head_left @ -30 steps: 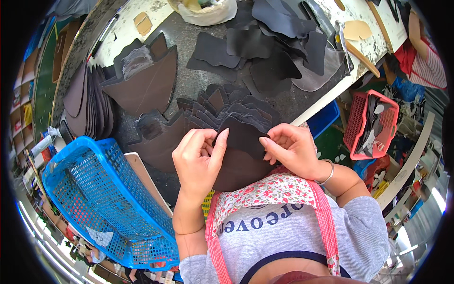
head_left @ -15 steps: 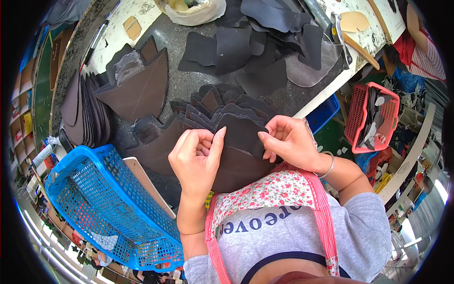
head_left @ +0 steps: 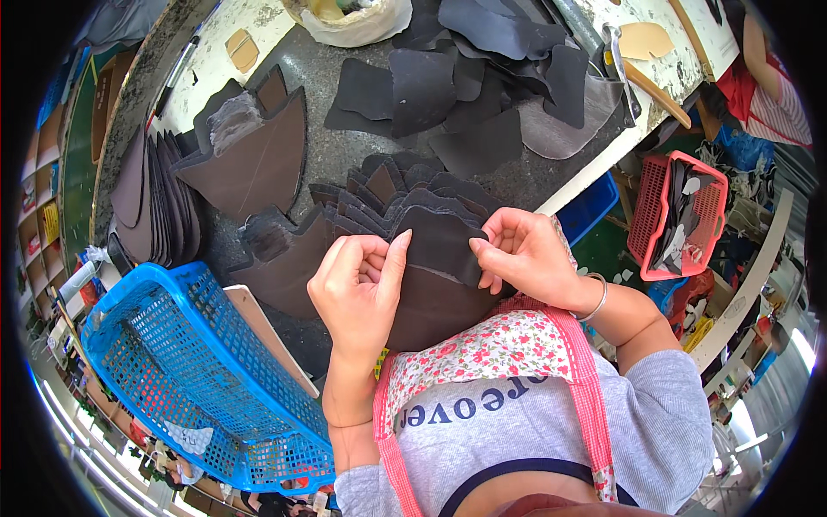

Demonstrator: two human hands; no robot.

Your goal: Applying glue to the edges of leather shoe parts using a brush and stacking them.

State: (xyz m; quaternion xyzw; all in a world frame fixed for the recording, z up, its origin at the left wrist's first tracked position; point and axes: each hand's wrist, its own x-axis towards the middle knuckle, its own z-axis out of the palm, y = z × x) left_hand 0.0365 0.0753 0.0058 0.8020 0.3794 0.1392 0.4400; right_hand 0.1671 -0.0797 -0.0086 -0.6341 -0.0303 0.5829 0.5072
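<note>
Between my hands lies a dark leather piece on top of a fanned stack of similar pieces at the table's near edge. My left hand pinches its left edge between thumb and fingers. At its right edge, my right hand is closed in a pinch too, thumb toward the leather. A brown leather panel sits under the piece, against the floral apron. Stacked leather pieces spread out just beyond my hands. To the left is another stack of cut leather.
A blue plastic basket stands at the left near side. Loose black leather scraps cover the far table, near a white tub and a wooden-handled hammer. A pink basket is at right; another person is beyond.
Both hands stay nearly in place on the leather piece, with only a slight shift of its right edge and my right hand.
</note>
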